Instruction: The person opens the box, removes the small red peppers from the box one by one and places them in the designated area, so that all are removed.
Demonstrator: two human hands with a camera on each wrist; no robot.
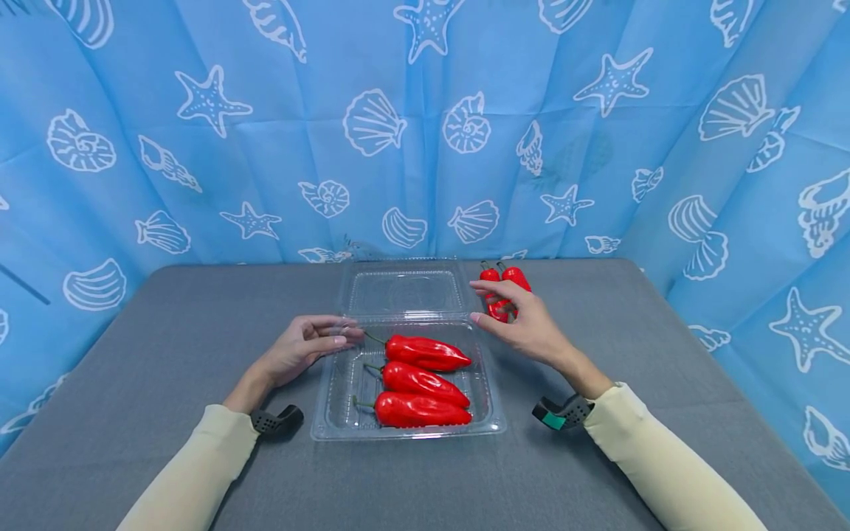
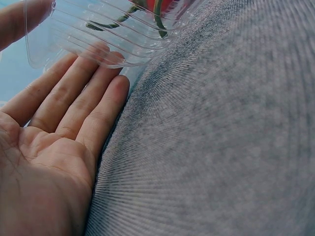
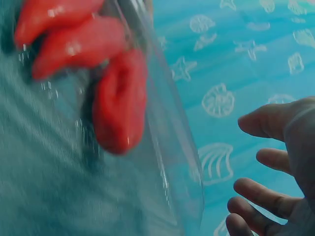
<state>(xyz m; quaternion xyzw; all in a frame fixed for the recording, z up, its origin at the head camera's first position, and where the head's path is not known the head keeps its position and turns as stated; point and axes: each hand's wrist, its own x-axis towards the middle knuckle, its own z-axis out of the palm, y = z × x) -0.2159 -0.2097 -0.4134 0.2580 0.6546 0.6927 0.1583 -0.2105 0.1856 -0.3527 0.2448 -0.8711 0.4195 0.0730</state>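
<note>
Three red peppers [image 1: 425, 383] lie side by side in a clear plastic container [image 1: 493, 426], stems to the left. Its transparent lid [image 1: 405, 295] is folded back flat behind it. At the container's left wall is my left hand [image 1: 308, 346], its fingers [image 2: 83, 93] extended along the outside and the thumb near the corner in the left wrist view. My right hand [image 1: 524, 324] hovers right of the hinge with parted, slightly bent fingers and nothing in them. Behind it are more red peppers [image 1: 514, 276], partly hidden by the hand. The right wrist view shows peppers [image 3: 120, 105] blurred.
A grey cloth-covered table [image 1: 219, 317] bears everything. A blue curtain [image 1: 425, 169] with white shell and starfish prints hangs along the back and sides. Each wrist wears a dark band [image 1: 561, 413].
</note>
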